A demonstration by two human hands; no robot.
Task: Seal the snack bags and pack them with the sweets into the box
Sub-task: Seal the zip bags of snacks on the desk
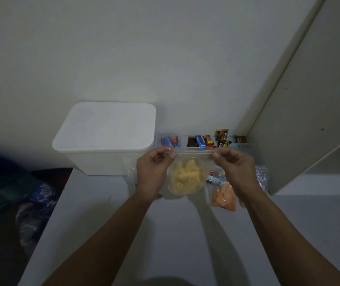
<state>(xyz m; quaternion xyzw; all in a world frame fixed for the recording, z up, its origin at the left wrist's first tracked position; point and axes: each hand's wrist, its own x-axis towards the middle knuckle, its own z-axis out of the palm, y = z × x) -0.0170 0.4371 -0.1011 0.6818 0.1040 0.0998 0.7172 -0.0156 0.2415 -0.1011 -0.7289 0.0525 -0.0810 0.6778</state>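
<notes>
I hold a clear zip bag of yellow snacks (186, 178) up above the table. My left hand (154, 170) pinches the left end of its zip strip. My right hand (234, 168) pinches the right end. A second clear bag with orange snacks (224, 198) lies on the table under my right wrist. The white box (105, 139) stands at the back left with its lid on. Wrapped sweets (204, 140) lie in a clear tray against the wall behind the bag.
A crinkled clear plastic bag (262, 177) lies at the right by the cabinet door (301, 112). Another clear bag (131, 170) sits beside the box. The white table (107, 223) ends at the left, with dark cloth and bags (20, 193) below it.
</notes>
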